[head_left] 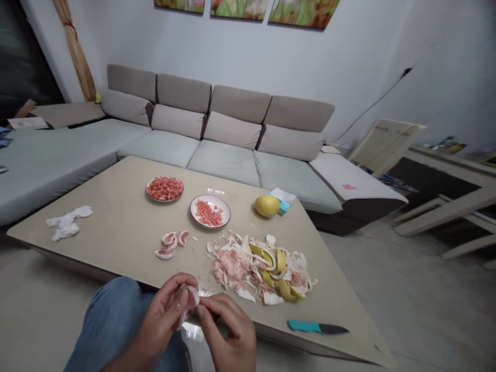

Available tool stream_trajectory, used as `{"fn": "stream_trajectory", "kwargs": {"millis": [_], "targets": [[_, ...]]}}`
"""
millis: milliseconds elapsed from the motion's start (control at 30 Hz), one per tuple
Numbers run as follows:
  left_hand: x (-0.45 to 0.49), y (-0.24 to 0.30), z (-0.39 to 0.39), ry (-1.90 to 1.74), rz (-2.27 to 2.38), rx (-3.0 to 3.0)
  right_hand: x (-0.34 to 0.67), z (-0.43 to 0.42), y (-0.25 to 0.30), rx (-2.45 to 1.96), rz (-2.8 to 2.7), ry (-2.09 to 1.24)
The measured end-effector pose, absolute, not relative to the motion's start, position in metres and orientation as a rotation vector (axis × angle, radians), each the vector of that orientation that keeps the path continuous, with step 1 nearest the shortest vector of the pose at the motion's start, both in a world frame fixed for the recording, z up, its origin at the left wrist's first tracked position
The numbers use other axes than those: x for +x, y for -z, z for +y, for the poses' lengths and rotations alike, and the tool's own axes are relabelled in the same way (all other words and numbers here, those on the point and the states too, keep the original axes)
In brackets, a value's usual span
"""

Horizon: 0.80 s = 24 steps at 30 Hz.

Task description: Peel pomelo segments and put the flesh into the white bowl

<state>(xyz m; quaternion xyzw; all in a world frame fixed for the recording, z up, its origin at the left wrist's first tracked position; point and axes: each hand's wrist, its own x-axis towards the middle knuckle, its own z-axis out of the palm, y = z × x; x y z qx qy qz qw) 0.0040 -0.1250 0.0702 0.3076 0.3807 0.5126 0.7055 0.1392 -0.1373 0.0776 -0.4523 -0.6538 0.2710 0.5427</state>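
Cradling a segment point(192, 296) in the grip of the left hand point(166, 312), by the near edge of the tabletop point(127, 243), apparently to steady it for the right hand point(231, 328) pinching its rim. Held near the peels point(234, 266), likely for a short reach. Partly covered by fingers, unclear at the pinch.

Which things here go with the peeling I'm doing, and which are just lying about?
Probably belonging: segment between left hand and right hand; loose segments; fuller pulp plate; sparser pulp plate; peel pile; knife; whole yellow fruit.

Probably lying about: tissue pack; crumpled white item.
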Motion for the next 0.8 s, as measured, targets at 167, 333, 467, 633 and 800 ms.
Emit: {"fn": "stream_trajectory", "kwargs": {"millis": [167,333,467,633,800], "targets": [[0.0,-0.061,-0.125,-1.239,0.907,0.87,0.134,-0.139,-0.078,-1.09,-1.447,-0.68],[-0.002,-0.061,-0.124,-1.258,0.892,1.0,0.128,-0.139,-0.078,-1.093,-1.413,-0.693],[-0.003,-0.062,-0.125,-1.252,0.905,1.096,0.123,-0.14,-0.076,-1.113,-1.435,-0.623],[-0.003,-0.066,-0.13,-1.254,0.893,1.116,0.121,-0.14,-0.073,-1.169,-1.445,-0.546],[0.002,-0.072,-0.13,-1.17,0.759,0.742,0.126,-0.136,-0.08,-1.162,-1.501,-0.624]]}}
